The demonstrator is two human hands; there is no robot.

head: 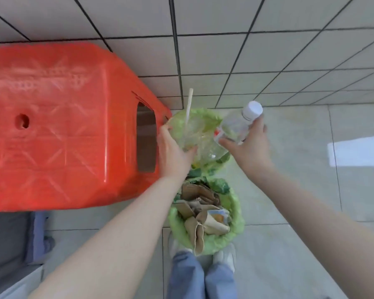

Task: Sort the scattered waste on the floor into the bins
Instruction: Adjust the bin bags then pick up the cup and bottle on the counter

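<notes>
Head view: both hands over the far bin.
Right hand (pixel 249 145): wrapped round a clear bottle (pixel 239 125).
Left hand (pixel 174 152): gripping a plastic cup (pixel 193 131) with straw.
Far bin (pixel 205 115): directly beneath; lower both, then let go.
Near bin (pixel 238 214): toward the wrists, holding paper.

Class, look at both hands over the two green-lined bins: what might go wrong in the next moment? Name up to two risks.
1. The right hand grips the clear bottle at the far bin's edge, not over its middle; released here, it may fall outside.
2. The left hand holds a plastic cup with a tall straw; the straw may snag the liner or tip out.
</notes>
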